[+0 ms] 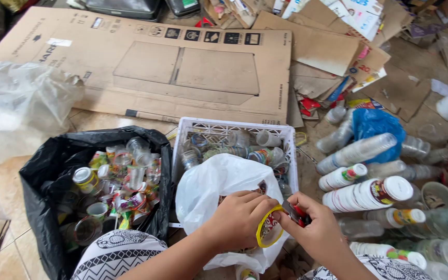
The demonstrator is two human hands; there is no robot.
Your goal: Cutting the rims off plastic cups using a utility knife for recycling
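In the head view, the yellow-rimmed plastic cup [269, 233] sits between both hands over the white bag [219, 186], left hand [239, 220] gripping its rim, right hand [315, 228] closed on a red-handled cutter [296, 213] touching the cup's right edge.

Near centre, the left hand [238, 218] grips a yellow-rimmed cup [268, 229]; the right hand [315, 228] holds a red-handled cutter [295, 212] against its rim, over a white bag [219, 181]. Behind it stands a white crate [234, 127] of cups. A black bag [45, 171] of cups lies left, stacked cups [364, 193] right, flattened cardboard [151, 62] far.
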